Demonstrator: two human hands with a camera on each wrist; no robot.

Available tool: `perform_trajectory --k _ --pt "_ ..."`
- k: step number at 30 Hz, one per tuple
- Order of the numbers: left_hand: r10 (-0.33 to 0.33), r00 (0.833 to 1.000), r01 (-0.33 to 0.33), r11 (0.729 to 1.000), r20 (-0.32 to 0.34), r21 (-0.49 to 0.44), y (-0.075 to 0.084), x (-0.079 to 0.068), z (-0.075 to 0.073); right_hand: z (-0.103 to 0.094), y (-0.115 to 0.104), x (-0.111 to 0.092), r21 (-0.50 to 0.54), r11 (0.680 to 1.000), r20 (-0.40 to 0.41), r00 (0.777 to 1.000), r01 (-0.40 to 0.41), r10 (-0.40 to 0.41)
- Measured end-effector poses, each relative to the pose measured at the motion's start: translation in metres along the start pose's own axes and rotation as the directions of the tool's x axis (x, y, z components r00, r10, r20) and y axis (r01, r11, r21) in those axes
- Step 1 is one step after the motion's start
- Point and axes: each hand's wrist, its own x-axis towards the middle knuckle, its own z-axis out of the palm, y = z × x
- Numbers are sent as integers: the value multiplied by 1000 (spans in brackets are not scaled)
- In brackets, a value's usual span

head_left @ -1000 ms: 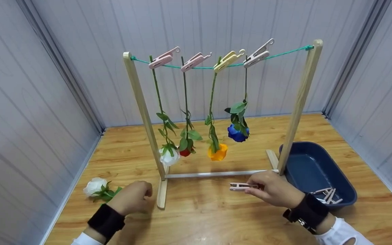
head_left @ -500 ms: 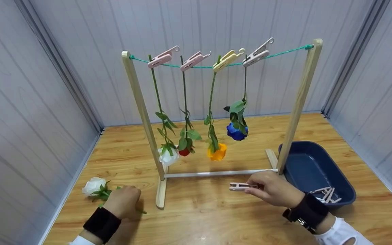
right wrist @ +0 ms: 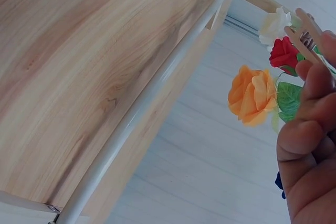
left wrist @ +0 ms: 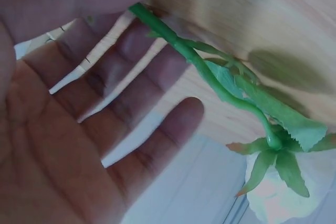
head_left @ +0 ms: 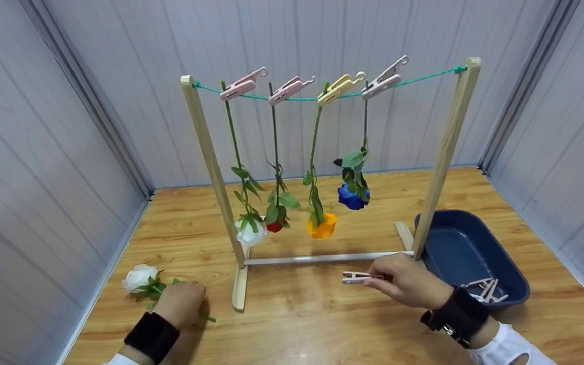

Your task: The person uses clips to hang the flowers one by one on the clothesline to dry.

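A white rose [head_left: 140,278] lies on the table at the left. My left hand [head_left: 181,303] is over its stem; in the left wrist view the stem [left wrist: 184,50] runs in between thumb and fingers, which pinch it, though the contact is partly hidden. The other fingers are spread apart. My right hand [head_left: 407,280] pinches a pale pink clothespin [head_left: 356,277] just in front of the rack's lower bar. On the green line [head_left: 428,78], clothespins hold a white rose [head_left: 250,232], a red rose [head_left: 275,224], an orange rose [head_left: 322,226] and a blue rose [head_left: 354,196], heads down.
A wooden rack [head_left: 446,147] with two posts and a white lower bar [head_left: 322,258] stands mid-table. At the right, a dark blue basin [head_left: 454,248] holds several clothespins [head_left: 488,290]. Ribbed walls [head_left: 43,167] enclose the table.
My left hand has moved down and slightly left onto the white rose's stem, and its fingers have closed there. My right hand has stayed still with the clothespin.
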Motion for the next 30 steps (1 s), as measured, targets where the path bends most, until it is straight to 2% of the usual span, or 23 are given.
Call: perform_trajectory --k 4,9,14,18,21,25,28,30 --pt "26 1000 -26 1000 -16 -14 0 2 0 0 0 -1 -1 1000 4 1000 -12 12" --pt "48 999 -48 999 5 -1 1 3 -1 0 0 -2 -8 1000 3 1000 -11 11" --pt "122 992 -122 993 43 4 6 4 -6 0 1 -3 -17 1000 -1 1000 -7 7" --pt "231 973 -232 973 19 22 10 5 -11 1 1 -3 -25 999 3 1000 -21 21" --pt "272 962 -271 961 -7 52 13 6 -13 1 1 -3 -28 999 6 1000 -25 25" --pt "305 951 -303 952 -52 46 20 7 -16 0 1 -3 -26 1000 5 1000 -18 18" --pt "357 925 -358 934 -129 13 26 10 -18 0 2 -3 -18 1000 3 1000 -14 14" --pt "376 909 -389 920 -178 -43 32 12 -20 0 3 -3 -12 1000 2 1000 -14 14"
